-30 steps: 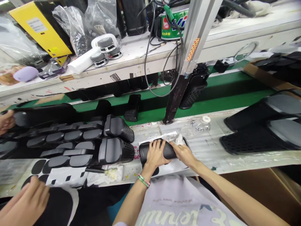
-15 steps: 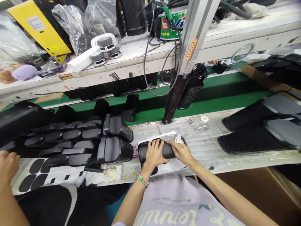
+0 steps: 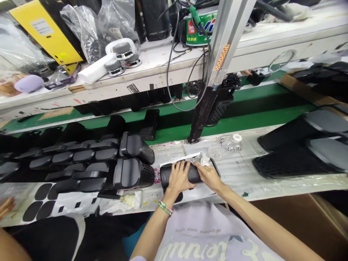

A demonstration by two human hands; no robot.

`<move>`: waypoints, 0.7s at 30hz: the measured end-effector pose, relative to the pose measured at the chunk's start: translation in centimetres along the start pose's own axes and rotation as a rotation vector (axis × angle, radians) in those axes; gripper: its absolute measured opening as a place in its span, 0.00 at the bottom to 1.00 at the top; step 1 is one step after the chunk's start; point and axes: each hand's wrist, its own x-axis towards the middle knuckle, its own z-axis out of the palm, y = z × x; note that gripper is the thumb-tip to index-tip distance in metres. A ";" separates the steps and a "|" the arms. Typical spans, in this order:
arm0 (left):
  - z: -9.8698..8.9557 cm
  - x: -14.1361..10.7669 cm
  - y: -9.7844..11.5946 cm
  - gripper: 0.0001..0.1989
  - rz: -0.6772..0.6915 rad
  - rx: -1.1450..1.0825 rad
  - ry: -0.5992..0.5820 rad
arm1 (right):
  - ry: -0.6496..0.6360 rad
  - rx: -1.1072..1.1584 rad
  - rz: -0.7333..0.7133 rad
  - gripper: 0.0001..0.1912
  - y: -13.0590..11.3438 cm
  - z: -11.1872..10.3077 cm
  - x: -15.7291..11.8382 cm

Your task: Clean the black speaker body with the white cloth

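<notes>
A black speaker housing (image 3: 193,176) lies on its side in front of me on the bench. My left hand (image 3: 178,178), with beaded bracelets at the wrist, is wrapped over its left part and holds it against the bench. Fingers closed, my right hand (image 3: 210,177) presses a crumpled white tissue (image 3: 205,159) on the housing's upper side. Part of the tissue is hidden under the fingers. White sheet material lies beneath the housing.
Several black speaker housings (image 3: 133,173) stand in rows at left; two more (image 3: 282,159) lie at right. A clear bottle (image 3: 231,143) lies behind my hands. A metal post (image 3: 199,119) rises from the bench. A black-handled brush (image 3: 108,195) and a co-worker's hand (image 3: 7,207) are at left.
The co-worker's hand at far left has moved down, and the large black object there is gone from view. My right hand has shifted slightly along the housing; my left stays put.
</notes>
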 end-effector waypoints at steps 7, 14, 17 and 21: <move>0.3 -0.2 0.0 0.51 0.010 0.011 0.018 | 0.062 0.176 0.302 0.17 1.0 -2.6 1.0; 0.3 -0.4 0.1 0.49 0.022 0.027 0.023 | -0.108 0.439 0.430 0.21 1.9 -1.7 3.8; 0.3 -0.5 0.2 0.49 0.026 0.032 0.023 | -0.166 0.520 0.460 0.22 2.1 -1.3 4.4; 0.3 -0.5 0.2 0.49 0.025 0.043 0.027 | -0.222 0.625 0.479 0.22 2.3 -1.5 4.9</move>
